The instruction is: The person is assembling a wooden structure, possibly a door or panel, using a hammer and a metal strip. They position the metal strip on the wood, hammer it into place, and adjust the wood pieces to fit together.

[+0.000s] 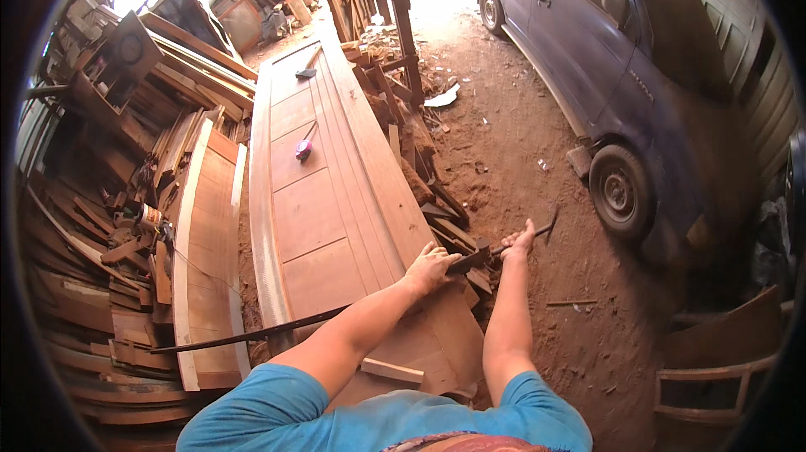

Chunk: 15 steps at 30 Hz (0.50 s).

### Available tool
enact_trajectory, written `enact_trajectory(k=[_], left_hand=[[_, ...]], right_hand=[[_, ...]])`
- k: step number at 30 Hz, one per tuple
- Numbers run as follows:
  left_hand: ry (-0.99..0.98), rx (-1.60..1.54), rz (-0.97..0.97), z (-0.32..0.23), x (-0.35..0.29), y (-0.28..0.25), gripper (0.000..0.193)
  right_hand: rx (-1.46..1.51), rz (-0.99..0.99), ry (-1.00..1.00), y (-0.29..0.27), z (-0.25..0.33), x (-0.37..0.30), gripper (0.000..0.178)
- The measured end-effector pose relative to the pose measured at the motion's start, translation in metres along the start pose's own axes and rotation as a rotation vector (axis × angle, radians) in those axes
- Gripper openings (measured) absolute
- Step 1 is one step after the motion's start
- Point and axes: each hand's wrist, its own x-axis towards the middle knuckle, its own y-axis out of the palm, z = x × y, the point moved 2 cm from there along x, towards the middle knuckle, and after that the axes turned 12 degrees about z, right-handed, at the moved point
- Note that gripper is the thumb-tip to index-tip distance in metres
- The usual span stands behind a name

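Observation:
A long dark metal bar clamp (252, 334) lies across the near part of a panelled wooden door (315, 280); my left forearm hides part of its bar. At the door's right edge, my left hand (432, 269) is closed over the clamp near its jaw. Just to the right, past that edge, my right hand (518, 240) grips the clamp's screw end, where a thin dark rod sticks out. Farther up the door lie a pink and black tape measure (303, 150) and a hammer (306, 73) with a dark head. A short wood block (392, 371) rests close to my body.
On the left, a second, narrower panel (206, 250) lies beside piles of boards (126, 284) and offcuts. Scrap wood (403, 141) is heaped along the door's right side. A dark van (579, 41) stands on the dirt floor (504, 133) at right, near a wooden frame (701, 397).

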Motion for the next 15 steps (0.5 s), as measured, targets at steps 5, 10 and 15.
enact_trajectory(k=[5,10,15], left_hand=[[0.015,0.032,0.005,-0.01,0.011,-0.007,0.057],[-0.001,0.01,-0.003,-0.001,0.019,0.014,0.058],[-0.024,0.025,0.01,0.007,0.017,0.02,0.055]], right_hand=[[0.18,0.57,0.082,-0.034,0.014,0.024,0.047],[-0.908,0.092,-0.478,-0.058,-0.009,-0.07,0.054],[-1.401,0.672,-0.882,-0.086,-0.053,-0.278,0.043]])
